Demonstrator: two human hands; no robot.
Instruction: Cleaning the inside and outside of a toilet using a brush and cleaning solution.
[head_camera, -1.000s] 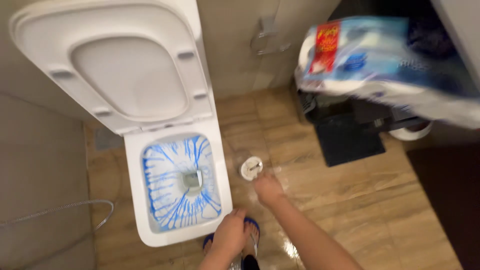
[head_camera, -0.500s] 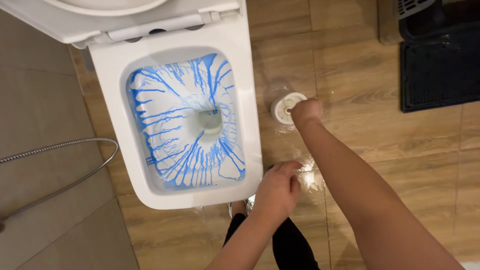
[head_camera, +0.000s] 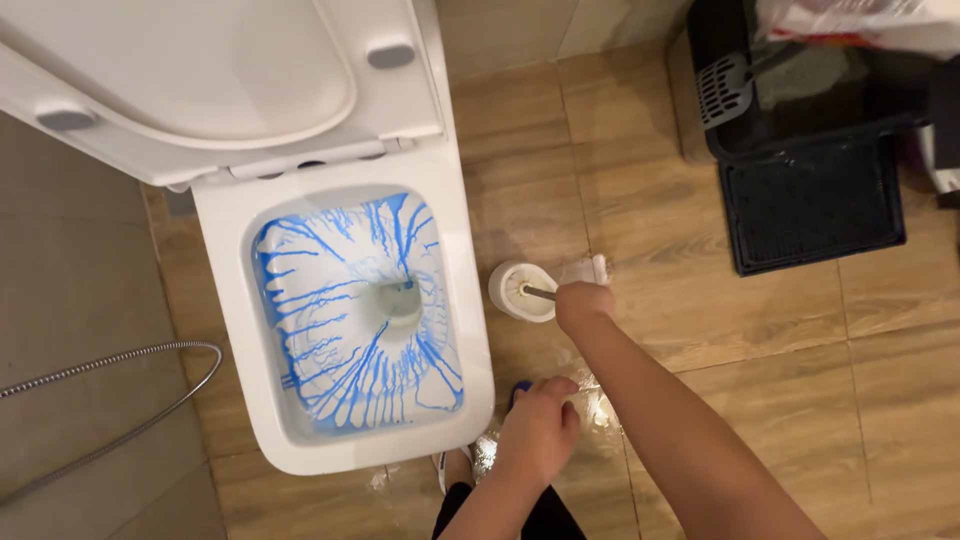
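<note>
wooden floor (head_camera: 760, 350): right hand (head_camera: 583, 303) outstretched, clenched round brush handle (head_camera: 538, 293); left hand (head_camera: 538, 430) loose.

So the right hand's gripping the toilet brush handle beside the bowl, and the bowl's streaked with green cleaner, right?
Not quite. The head view shows blue cleaner streaking the toilet bowl, not green. The right hand does grip the toilet brush handle beside it.

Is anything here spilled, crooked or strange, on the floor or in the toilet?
Blue cleaner runs in streaks down the inside of the toilet bowl, not yet spread. The wooden-look floor shines wet beside the bowl's front corner. Nothing looks broken or tipped; the brush holder stands upright.
</note>
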